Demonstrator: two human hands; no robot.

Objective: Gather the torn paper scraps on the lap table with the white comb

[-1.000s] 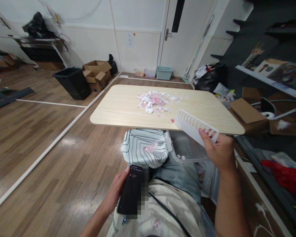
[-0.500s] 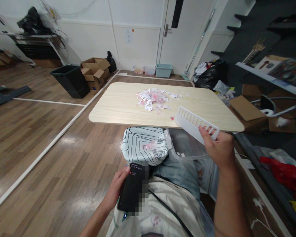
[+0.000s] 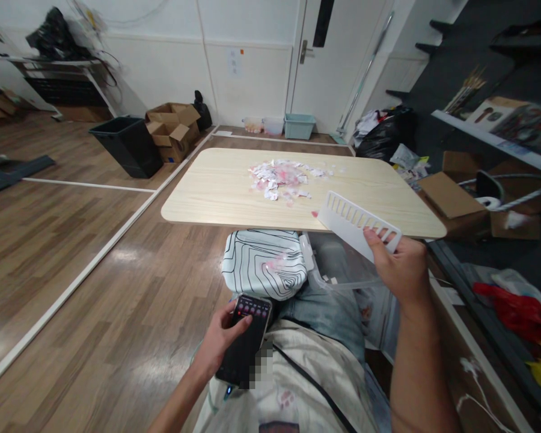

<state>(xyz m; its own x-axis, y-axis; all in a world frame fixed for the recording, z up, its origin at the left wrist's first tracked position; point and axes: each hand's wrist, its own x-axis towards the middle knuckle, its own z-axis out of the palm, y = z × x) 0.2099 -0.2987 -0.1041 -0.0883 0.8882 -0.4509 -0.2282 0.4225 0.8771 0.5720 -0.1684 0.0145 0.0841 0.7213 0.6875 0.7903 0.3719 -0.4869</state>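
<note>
My left hand (image 3: 219, 340) is on a black smartphone (image 3: 241, 355) at my lap, its thumb lying over the lit upper part of the screen. The fingers on the phone's left side are partly hidden. A cable is plugged into the phone's lower end. My right hand (image 3: 403, 267) grips a white slotted plastic strip (image 3: 345, 225) by its near end, thumb on top. The strip's far end is over the near edge of a light wooden table (image 3: 207, 192). A pile of torn white and pink paper scraps (image 3: 277, 175) lies on the tabletop.
Below the table edge are a pale cushion-like item with black lines (image 3: 247, 258) and a clear plastic bin (image 3: 318, 273) with small pieces inside. A black trash can (image 3: 128, 147) and cardboard boxes (image 3: 174, 129) stand left. Shelving (image 3: 500, 141) and an open box (image 3: 455, 192) are right.
My left thumb has moved from the phone's edge onto its screen, where a row of icons now shows. The right hand and the strip stay nearly still.
</note>
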